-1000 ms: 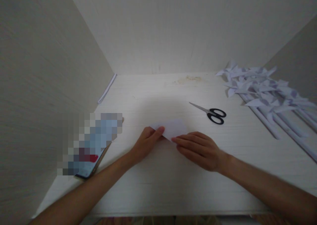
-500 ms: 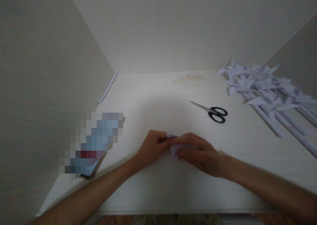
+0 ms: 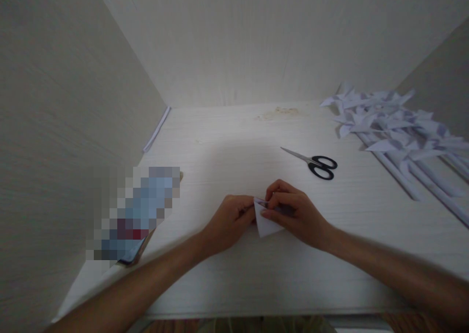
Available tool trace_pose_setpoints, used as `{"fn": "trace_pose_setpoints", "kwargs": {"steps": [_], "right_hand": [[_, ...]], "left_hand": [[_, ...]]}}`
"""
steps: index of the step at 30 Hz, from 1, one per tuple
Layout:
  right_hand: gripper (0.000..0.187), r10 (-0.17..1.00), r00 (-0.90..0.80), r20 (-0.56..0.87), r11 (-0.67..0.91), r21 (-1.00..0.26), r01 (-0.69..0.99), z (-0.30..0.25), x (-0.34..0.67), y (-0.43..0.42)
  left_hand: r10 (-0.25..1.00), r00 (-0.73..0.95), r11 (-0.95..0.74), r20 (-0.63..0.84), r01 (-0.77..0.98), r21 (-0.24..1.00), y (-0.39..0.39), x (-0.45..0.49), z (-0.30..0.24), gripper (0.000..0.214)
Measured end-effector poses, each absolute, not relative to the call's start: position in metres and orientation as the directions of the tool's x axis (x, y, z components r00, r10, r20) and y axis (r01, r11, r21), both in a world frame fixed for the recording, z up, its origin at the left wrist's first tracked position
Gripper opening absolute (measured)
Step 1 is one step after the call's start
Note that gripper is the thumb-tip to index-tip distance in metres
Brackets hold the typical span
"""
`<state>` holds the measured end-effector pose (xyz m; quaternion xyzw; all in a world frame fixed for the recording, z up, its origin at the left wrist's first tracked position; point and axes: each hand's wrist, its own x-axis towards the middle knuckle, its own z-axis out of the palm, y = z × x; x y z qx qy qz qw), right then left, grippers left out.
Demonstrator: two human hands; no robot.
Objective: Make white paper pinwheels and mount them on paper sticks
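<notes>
Between my hands, just above the near middle of the table, is a small folded piece of white paper (image 3: pixel 268 226) with a pointed lower corner. My left hand (image 3: pixel 231 221) pinches its left side, the fingertips partly hidden behind the paper. From the right, my right hand (image 3: pixel 297 212) grips the upper edge, thumb on the near face and fingers curled over the top. Beyond my right hand lies a pair of scissors (image 3: pixel 315 166) with black handles, blades pointing to the back left.
Several white paper pinwheels (image 3: pixel 388 122) on rolled paper sticks are piled at the right. A phone (image 3: pixel 132 255), its screen blurred out, lies at the left. A thin rolled paper strip (image 3: pixel 157 129) rests against the left wall. Walls (image 3: pixel 242 39) enclose the white table (image 3: pixel 220 284).
My right hand has lifted off the paper's face and shifted to its upper edge, so more of the folded paper shows. My left hand keeps its pinch almost in place.
</notes>
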<state>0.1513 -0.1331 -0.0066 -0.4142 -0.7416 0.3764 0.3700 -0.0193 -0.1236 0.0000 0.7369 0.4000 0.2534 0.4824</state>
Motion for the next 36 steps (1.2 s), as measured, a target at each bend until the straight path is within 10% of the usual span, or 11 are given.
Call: {"fn": "trace_pose_setpoints", "kwargs": {"steps": [24, 36], "right_hand": [[0.019, 0.866, -0.41, 0.288, 0.402, -0.887, 0.225, -0.004, 0.156, -0.131], [0.026, 0.949, -0.304, -0.08, -0.124, -0.984, -0.128, -0.011, 0.16, -0.12]], "left_hand": [[0.981, 0.15, 0.101, -0.12, 0.128, 0.987, -0.116, -0.019, 0.004, 0.017], [0.999, 0.025, 0.03, -0.033, 0.105, 0.994, -0.112, -0.024, 0.007, 0.017]]}}
